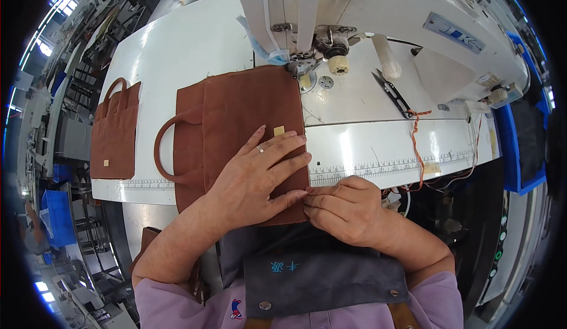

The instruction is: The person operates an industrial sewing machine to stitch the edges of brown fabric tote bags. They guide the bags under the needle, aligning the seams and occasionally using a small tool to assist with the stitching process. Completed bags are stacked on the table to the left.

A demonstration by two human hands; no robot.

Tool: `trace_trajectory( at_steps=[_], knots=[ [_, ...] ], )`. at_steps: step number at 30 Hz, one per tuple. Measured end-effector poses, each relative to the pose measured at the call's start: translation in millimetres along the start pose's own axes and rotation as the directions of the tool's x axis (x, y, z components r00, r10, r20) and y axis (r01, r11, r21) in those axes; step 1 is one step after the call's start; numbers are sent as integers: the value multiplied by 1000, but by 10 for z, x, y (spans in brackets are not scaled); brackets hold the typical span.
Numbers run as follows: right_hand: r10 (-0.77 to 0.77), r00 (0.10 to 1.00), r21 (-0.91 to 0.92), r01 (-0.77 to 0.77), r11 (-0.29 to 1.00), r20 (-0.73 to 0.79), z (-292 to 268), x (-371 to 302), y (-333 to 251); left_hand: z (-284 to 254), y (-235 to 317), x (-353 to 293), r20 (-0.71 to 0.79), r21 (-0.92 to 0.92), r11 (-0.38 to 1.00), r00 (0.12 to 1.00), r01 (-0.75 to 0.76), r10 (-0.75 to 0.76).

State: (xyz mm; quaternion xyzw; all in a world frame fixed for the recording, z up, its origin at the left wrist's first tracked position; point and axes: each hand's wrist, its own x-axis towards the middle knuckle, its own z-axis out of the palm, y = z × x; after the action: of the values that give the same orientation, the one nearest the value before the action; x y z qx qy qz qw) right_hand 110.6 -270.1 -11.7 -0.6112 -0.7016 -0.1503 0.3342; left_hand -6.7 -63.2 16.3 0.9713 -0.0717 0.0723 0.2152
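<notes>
A brown fabric bag panel point(242, 102) with a looped handle lies under the head of a white sewing machine point(378, 16). Its far right corner reaches the presser foot point(302, 67). Spread flat on the panel, my left hand point(254, 175) has its fingers apart beside a small yellowish tag point(279, 131). My right hand point(348, 208) pinches the panel's right edge near its close corner, thumb and fingers pressed together. The left thumb tip lies right by that pinch.
Another brown bag piece point(114, 137) with a handle lies at the table's left. Black thread snips point(393, 95) with an orange cord point(416, 146) rest right of the needle. A printed ruler strip point(384, 167) runs along the front edge. A blue bin point(520, 122) stands at the right.
</notes>
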Motion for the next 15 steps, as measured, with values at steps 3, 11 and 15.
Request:
trace_trajectory(
  at_steps=[3,11,15],
  knots=[
    [6,1000,30,-6,1000,26,-1,39,79,-4,-69,48,1,-17,1000,1000,-10,10],
    [12,992,81,-23,996,127,-16,225,358,-7,-331,238,-61,4,999,997,-48,48],
    [29,987,97,-45,994,159,-29,322,498,-31,-449,345,-71,52,997,996,-54,58]
  ],
)
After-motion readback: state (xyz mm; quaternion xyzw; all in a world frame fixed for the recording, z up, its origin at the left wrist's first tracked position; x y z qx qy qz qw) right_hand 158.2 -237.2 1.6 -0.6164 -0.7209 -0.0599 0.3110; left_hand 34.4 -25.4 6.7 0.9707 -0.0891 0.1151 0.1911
